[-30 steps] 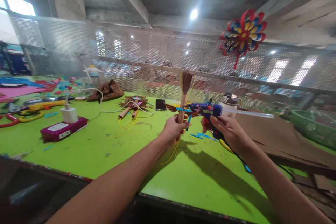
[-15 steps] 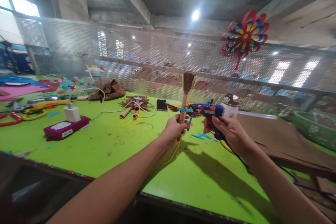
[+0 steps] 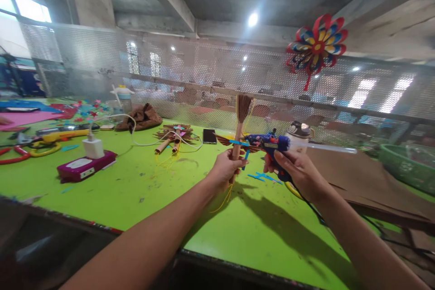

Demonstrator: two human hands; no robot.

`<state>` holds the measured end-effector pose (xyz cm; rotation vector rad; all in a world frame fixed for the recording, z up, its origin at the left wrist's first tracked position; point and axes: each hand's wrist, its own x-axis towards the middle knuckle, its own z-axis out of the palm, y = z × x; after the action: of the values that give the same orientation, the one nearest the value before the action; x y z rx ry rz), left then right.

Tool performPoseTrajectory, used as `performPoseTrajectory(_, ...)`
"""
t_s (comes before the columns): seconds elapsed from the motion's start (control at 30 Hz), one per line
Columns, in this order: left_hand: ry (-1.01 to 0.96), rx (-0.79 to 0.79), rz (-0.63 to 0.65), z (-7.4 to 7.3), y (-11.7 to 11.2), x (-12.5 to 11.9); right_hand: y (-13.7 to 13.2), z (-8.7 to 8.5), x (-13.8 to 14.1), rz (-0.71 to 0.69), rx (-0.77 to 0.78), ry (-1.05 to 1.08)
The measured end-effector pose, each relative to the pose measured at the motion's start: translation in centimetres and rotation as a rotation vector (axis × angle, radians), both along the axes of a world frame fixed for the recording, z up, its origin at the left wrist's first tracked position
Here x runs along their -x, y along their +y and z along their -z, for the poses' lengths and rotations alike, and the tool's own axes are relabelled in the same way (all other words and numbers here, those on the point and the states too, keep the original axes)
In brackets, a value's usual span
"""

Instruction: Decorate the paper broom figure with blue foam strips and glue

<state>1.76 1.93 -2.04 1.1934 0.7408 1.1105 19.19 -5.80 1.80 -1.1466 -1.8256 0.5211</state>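
Upright in my left hand (image 3: 227, 166) is a brown paper figure (image 3: 240, 129), with a rolled stem, a fringed top, pleated side wings and yellow strings. A blue paper strip (image 3: 239, 142) runs across its stem, and another hangs down beside it. My right hand (image 3: 299, 167) is wrapped round a dark blue hot glue gun (image 3: 272, 142) with a clear glue stick (image 3: 326, 147) jutting from its back. The gun's nozzle points left, close to the stem at the blue strip; whether it touches I cannot tell. Cut blue strips (image 3: 263, 176) lie on the table behind my hands.
Similar brown paper pieces (image 3: 176, 133) and a phone (image 3: 210, 136) lie behind. At left are a purple power strip (image 3: 86, 166) with a white charger (image 3: 93, 147), and scissors (image 3: 15, 154). Brown sheets (image 3: 370, 181), a lidded cup (image 3: 299, 131) and a green basket (image 3: 408, 163) stand right.
Almost nothing differs. Both hands keep their grips, and the glue gun stays at the blue strip on the stem.
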Motion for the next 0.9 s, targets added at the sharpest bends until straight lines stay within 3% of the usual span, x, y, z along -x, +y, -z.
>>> performPoseTrajectory(0.9,-0.003,-0.019,-0.004,0.66,0.43,-0.13,-0.13,-0.17,-0.37,0.014,0.023,-0.009)
